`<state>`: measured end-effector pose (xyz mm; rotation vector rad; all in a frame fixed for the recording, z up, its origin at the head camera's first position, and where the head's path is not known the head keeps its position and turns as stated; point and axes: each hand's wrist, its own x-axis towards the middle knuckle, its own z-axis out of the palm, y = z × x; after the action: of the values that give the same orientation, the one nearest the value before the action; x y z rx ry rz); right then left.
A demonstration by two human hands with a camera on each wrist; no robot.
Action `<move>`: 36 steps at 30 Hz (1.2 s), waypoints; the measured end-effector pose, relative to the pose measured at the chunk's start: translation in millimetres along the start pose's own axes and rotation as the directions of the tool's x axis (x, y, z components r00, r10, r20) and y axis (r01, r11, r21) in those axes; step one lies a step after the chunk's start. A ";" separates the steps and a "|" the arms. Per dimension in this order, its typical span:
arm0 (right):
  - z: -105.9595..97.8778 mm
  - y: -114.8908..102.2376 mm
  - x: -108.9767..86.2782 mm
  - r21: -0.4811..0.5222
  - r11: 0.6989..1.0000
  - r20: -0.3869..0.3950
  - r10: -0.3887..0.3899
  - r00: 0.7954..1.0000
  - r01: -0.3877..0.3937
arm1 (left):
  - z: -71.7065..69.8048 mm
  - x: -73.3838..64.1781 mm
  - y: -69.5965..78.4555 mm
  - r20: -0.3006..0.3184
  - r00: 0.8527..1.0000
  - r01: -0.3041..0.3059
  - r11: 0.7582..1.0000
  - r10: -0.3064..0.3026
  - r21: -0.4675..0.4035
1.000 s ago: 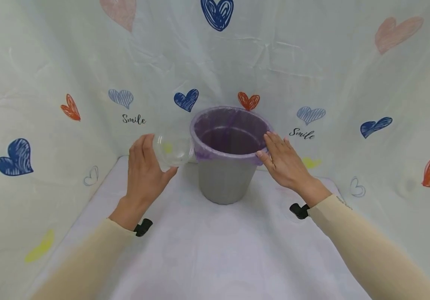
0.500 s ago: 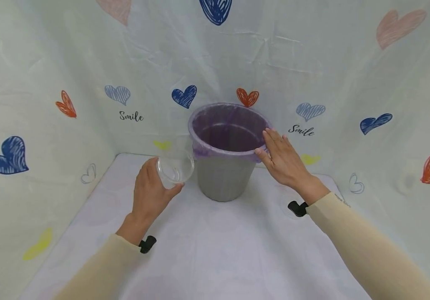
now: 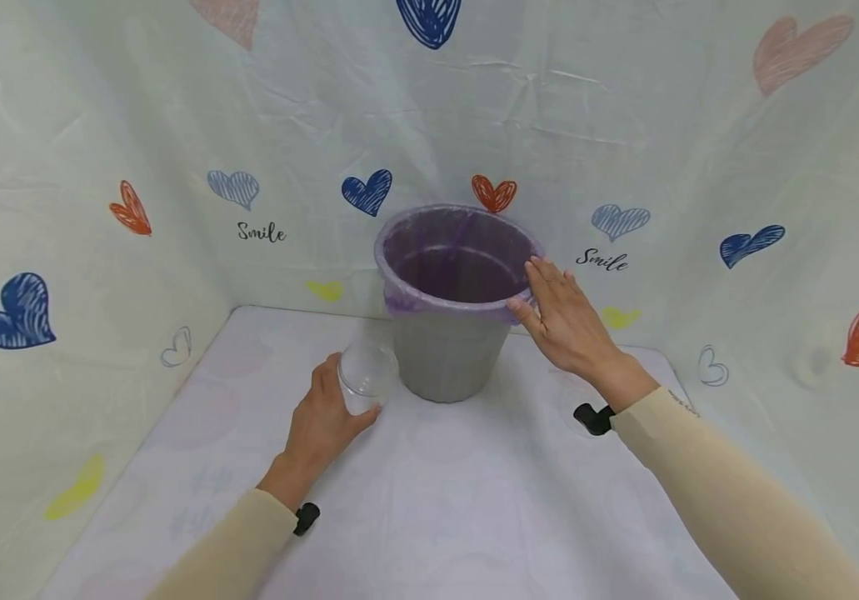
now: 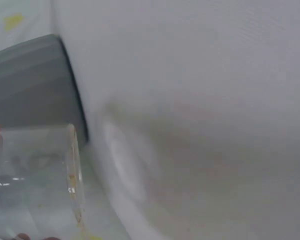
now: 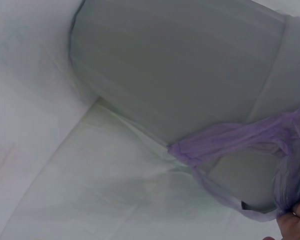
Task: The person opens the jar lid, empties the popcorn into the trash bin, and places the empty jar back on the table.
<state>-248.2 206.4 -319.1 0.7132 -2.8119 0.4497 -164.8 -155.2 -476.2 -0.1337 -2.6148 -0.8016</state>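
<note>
My left hand (image 3: 324, 421) holds a clear plastic jar (image 3: 367, 375), its thumb and fingers around the sides. The jar is low over the table, just left of a grey bin (image 3: 446, 358). In the left wrist view, the jar (image 4: 35, 175) shows see-through walls with yellowish marks around its base edge. A purple plastic bag (image 3: 466, 254) lines the bin and folds over its rim. My right hand (image 3: 567, 325) rests on the rim's right side with fingers extended. In the right wrist view, its fingertips (image 5: 296, 220) touch the bunched bag (image 5: 215, 142).
A white cloth covers the table (image 3: 459, 500). Behind it and at both sides hangs a pale curtain (image 3: 309, 100) printed with hearts and "Smile". The bin stands at the table's back edge, close to the curtain.
My left hand has brought the jar down from beside the bin's rim toward the table, and slightly right. My right hand stays on the rim.
</note>
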 end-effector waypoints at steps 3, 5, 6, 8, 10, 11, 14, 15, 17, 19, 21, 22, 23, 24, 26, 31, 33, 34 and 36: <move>1.2 -1.0 0.2 0.004 1.000 -0.005 -0.007 1.000 0.008 | 4.4 -3.1 -3.2 0.012 1.000 -0.015 1.000 0.015 0.009; 1.9 -1.0 0.4 0.006 1.000 -0.004 -0.009 1.000 0.009 | 7.3 -4.1 -5.3 0.020 0.999 -0.025 0.999 0.025 0.032; 2.0 -1.1 0.4 0.005 1.000 -0.004 -0.010 1.000 0.010 | 8.6 -4.3 -6.2 0.022 0.999 -0.031 0.998 0.030 0.047; 2.4 -1.3 0.6 0.007 1.000 -0.002 -0.011 1.000 0.012 | 10.6 -4.6 -8.2 0.022 0.999 -0.041 0.995 0.039 0.094; 2.5 -1.6 0.7 0.008 1.000 0.001 -0.011 1.000 0.011 | 11.7 -4.8 -10.2 0.007 0.999 -0.053 0.990 0.052 0.134; 2.6 -1.6 0.8 0.008 1.000 0.002 -0.011 1.000 0.011 | 11.9 -4.9 -10.9 -0.005 0.998 -0.060 0.986 0.061 0.154; 2.4 -1.6 0.7 0.008 1.000 0.003 -0.013 1.000 0.013 | 10.8 -5.3 -12.3 -0.039 0.996 -0.068 0.973 0.078 0.219; 2.4 -1.3 0.6 0.004 1.000 0.002 -0.014 1.000 0.014 | 10.4 -5.4 -12.4 -0.049 0.995 -0.071 0.969 0.084 0.237; 1.9 -0.8 0.2 -0.003 1.000 0.003 -0.017 1.000 0.017 | 9.3 -5.4 -11.9 -0.056 0.995 -0.067 0.960 0.085 0.273; 1.6 -0.4 0.1 -0.014 1.000 0.001 -0.022 1.000 0.022 | 8.4 -5.6 -10.8 -0.051 0.996 -0.054 0.953 0.073 0.297; 1.1 -0.4 -0.2 -0.024 0.999 0.000 -0.027 1.000 0.027 | 7.8 -6.0 -9.5 -0.039 0.998 -0.038 0.949 0.052 0.312; 0.8 -0.6 -0.3 -0.028 0.999 -0.001 -0.027 1.000 0.027 | 7.6 -6.2 -8.6 -0.028 0.999 -0.028 0.947 0.039 0.321; 0.6 -0.6 -0.5 -0.033 0.999 -0.001 -0.027 1.000 0.027 | 7.2 -6.3 -7.7 -0.016 1.000 -0.018 0.944 0.024 0.331; 0.4 -0.8 -0.6 -0.036 0.999 -0.001 -0.025 1.000 0.025 | 6.8 -6.5 -6.7 -0.002 1.000 -0.008 0.940 0.009 0.341; 0.2 -1.1 -0.8 -0.043 0.999 0.000 -0.022 1.000 0.022 | 6.0 -6.7 -5.1 0.026 0.999 0.008 0.931 -0.019 0.365; -0.1 -1.1 -1.3 -0.045 0.999 0.004 -0.018 1.000 0.018 | 5.2 -5.0 -2.5 0.055 0.998 0.011 0.915 -0.036 0.404; -0.4 -1.1 -1.3 -0.043 0.999 0.005 -0.018 1.000 0.018 | 5.3 -4.1 -2.6 0.049 0.998 0.003 0.909 -0.025 0.418; -0.8 -1.1 -1.4 -0.043 0.999 0.006 -0.018 1.000 0.018 | 5.3 -3.7 -2.6 0.047 0.999 0.001 0.906 -0.023 0.423; -1.0 -1.3 -1.7 -0.044 0.999 0.003 -0.020 1.000 0.020 | 4.2 -3.3 -3.8 0.046 0.999 -0.004 0.903 -0.017 0.429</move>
<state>-246.0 206.3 -318.3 0.7323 -2.8052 0.3830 -164.0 -155.9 -482.7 -0.0180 -2.7671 -0.2074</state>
